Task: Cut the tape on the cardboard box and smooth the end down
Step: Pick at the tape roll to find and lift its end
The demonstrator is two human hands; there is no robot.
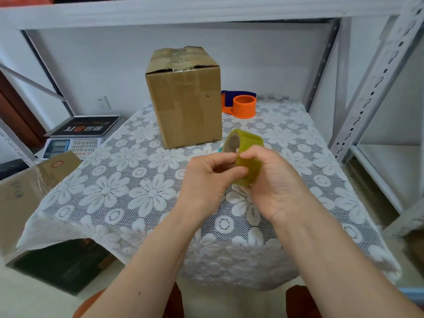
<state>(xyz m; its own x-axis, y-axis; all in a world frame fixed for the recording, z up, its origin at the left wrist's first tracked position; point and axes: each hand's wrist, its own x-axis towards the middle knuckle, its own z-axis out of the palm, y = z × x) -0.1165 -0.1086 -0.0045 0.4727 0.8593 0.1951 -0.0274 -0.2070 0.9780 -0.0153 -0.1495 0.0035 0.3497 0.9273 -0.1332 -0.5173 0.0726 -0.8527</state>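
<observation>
A tall brown cardboard box [185,99] stands upright at the back of the table, clear tape across its top flaps and down its front. Nearer to me, both hands hold a yellow-green roll of tape [246,143] above the tablecloth. My right hand [273,182] wraps around the roll's right side. My left hand [211,177] pinches at the roll's left edge with thumb and fingertips. A small blue-green object shows just behind my left fingers, mostly hidden. Both hands are well in front of the box and do not touch it.
An orange tape dispenser [243,105] with a dark blue part sits behind the box's right side. A white lace cloth [128,180] covers the table. A scale with a keypad [75,140] and another cardboard box [25,193] lie left, metal shelf posts [376,88] right.
</observation>
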